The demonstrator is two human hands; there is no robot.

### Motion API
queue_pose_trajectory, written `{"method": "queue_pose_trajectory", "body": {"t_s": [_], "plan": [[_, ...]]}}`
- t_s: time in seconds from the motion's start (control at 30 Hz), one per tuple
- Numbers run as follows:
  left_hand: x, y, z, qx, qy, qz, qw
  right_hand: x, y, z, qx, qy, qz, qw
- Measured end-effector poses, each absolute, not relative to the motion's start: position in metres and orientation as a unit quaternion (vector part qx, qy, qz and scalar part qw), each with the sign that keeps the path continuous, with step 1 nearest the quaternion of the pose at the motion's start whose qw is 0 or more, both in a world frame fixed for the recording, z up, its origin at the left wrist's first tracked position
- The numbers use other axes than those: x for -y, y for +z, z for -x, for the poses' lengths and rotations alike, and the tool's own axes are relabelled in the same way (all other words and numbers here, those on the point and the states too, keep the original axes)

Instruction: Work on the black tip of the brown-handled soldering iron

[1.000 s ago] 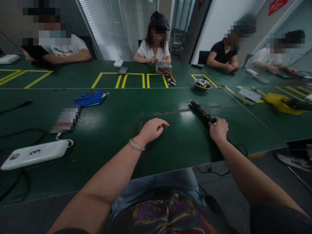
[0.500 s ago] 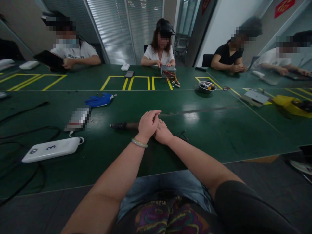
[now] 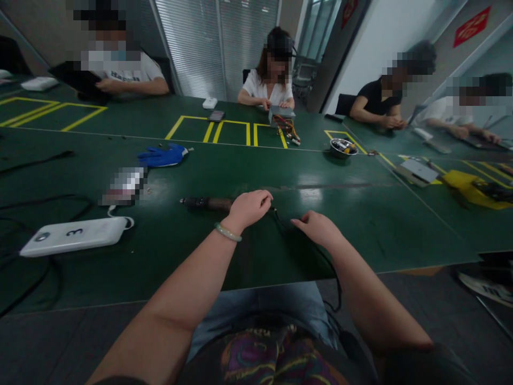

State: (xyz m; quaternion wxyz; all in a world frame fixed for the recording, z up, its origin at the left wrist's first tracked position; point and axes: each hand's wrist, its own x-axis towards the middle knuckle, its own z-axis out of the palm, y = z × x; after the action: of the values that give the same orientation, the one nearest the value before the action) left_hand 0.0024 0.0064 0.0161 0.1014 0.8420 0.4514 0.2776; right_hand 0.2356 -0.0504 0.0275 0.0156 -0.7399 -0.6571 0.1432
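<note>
A dark electric screwdriver (image 3: 212, 203) lies on the green table, its narrow tip pointing left. My left hand (image 3: 250, 207), with a pale bangle at the wrist, is closed over the rear part of its body and hides that end. From there a thin black cable (image 3: 332, 264) runs right and then down over the table's front edge. Its upper stretch passes at the fingertips of my right hand (image 3: 319, 229), whose thumb and fingers are pinched together there.
Left of the hands are a white power bank (image 3: 74, 237), a phone (image 3: 125, 184), a blue glove (image 3: 163, 155) and black cables. Farther off stand a metal bowl (image 3: 343, 148) with small items and a grey power supply box (image 3: 281, 114) under a co-worker's hands. Other people sit across the table.
My right hand has moved away from my left hand, to the right along the cable. The left hand stays on the screwdriver, and more cable now shows. The view has tilted slightly.
</note>
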Motion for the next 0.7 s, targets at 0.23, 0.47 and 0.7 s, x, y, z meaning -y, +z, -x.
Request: {"method": "queue_pose_trajectory", "body": {"t_s": [0.23, 0.47, 0.7], "plan": [[-0.008, 0.015, 0.006, -0.395, 0.214, -0.889, 0.092, 0.017, 0.014, -0.231, 0.657, 0.318, 0.679, 0.084], [-0.014, 0.007, 0.003, -0.412, 0.198, -0.888, 0.052, -0.001, 0.011, -0.239, 0.663, 0.483, 0.547, 0.167], [-0.021, 0.007, 0.002, -0.402, 0.197, -0.891, 0.075, -0.022, 0.007, -0.21, 0.686, 0.518, 0.456, 0.23]]}}
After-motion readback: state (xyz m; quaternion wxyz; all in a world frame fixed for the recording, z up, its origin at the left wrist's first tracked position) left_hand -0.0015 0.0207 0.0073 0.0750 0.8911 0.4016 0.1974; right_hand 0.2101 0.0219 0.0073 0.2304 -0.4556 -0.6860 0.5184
